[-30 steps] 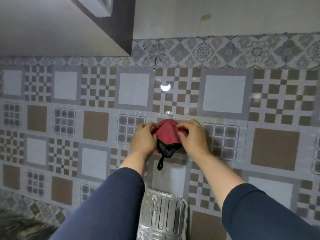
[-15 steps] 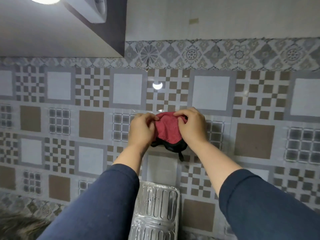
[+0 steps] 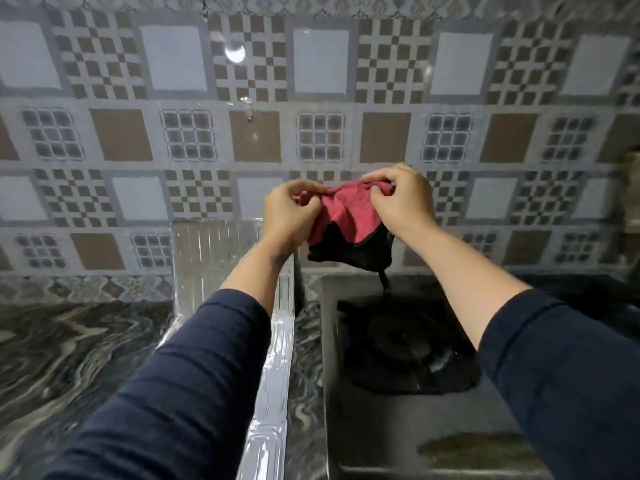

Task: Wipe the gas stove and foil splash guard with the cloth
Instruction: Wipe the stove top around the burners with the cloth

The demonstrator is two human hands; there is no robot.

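Note:
A red cloth with a black edge and a small hanging loop (image 3: 346, 226) is bunched between both hands, held in the air above the back of the stove. My left hand (image 3: 289, 213) pinches its left side and my right hand (image 3: 400, 202) grips its upper right corner. Below them lies the black gas stove (image 3: 398, 341) with a round burner near the middle. A shiny foil splash guard (image 3: 273, 358) stands upright along the stove's left side, partly hidden by my left sleeve.
A patterned tile wall (image 3: 256, 136) rises behind the stove. Dark marbled countertop (image 3: 69, 348) spreads to the left of the foil guard. A brownish smear (image 3: 471, 452) marks the stove's front surface.
The view has tilted down, bringing the stove, countertop and more of the foil guard into sight. Both hands still hold the cloth and have spread it a little wider.

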